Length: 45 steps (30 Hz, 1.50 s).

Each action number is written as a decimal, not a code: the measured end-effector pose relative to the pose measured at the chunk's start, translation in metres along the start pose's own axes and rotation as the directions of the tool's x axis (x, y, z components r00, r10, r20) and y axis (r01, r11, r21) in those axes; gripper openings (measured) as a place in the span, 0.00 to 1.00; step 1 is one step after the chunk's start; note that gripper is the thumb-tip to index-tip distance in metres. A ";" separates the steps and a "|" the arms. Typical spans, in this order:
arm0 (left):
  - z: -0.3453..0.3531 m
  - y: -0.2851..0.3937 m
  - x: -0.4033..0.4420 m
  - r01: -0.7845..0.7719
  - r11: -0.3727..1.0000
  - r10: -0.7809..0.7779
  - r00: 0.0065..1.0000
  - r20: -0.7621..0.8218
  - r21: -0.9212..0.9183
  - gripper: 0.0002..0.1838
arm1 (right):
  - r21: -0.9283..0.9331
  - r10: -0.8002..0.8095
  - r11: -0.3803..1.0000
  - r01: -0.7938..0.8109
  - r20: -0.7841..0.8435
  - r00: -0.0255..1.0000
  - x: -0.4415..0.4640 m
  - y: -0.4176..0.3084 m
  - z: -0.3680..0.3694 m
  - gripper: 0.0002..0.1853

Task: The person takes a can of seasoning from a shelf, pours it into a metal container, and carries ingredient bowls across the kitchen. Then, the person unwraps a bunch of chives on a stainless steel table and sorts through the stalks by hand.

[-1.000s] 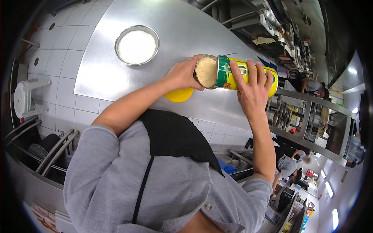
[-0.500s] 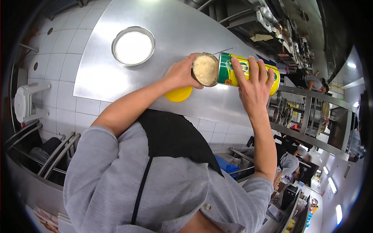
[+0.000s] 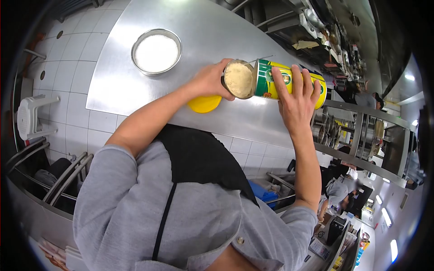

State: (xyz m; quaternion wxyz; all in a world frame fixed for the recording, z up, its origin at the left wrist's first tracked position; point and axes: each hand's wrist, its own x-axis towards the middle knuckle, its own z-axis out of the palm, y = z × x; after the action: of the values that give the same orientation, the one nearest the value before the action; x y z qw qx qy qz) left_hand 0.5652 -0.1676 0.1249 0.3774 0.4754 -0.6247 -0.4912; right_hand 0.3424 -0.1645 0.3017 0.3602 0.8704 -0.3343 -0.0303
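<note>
On a clock face with 12 pointing away from the person, the left hand [image 3: 211, 82] holds a round metal cup [image 3: 246, 95] of pale powder [image 3: 238, 78] just past the centre toward 12, its fingers curved around the cup's 9 o'clock side; how they close underneath cannot be told. Just beside it at 3 o'clock, the right hand [image 3: 296, 101] grips a yellow and green can [image 3: 267, 83], four slightly spread fingers laid over its upper side, the thumb out of sight. The can is tipped almost onto its side, mouth toward 9 against or very near the cup's rim; whether they touch cannot be told. A yellow lid [image 3: 203, 105] lies at 8 o'clock from the cup, partly covered by the left hand and wrist, with a narrow strip of counter [image 3: 203, 40] between it and the near edge. At 10 o'clock from the cup stands a metal bowl [image 3: 156, 32] of white contents, near the counter's slanting 9 o'clock edge but inside it. A broad run of metal surface opens from the bowl toward 12 and 1, leaving room beyond both hands. A metal frame [image 3: 357, 135] borders the can's side at 4 o'clock.
</note>
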 end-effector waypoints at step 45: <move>0.025 0.007 -0.001 -0.066 0.997 0.069 0.989 -0.130 0.027 0.58 | 0.491 0.610 0.731 -0.473 -0.160 0.776 -0.091 -0.039 0.039 0.54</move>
State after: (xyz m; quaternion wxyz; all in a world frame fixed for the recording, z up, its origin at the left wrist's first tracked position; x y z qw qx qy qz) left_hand 0.5404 -0.1600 0.1254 0.4286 0.4893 -0.6200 -0.4388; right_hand 0.2820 -0.1128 0.2304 0.2026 0.7825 -0.5135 0.2879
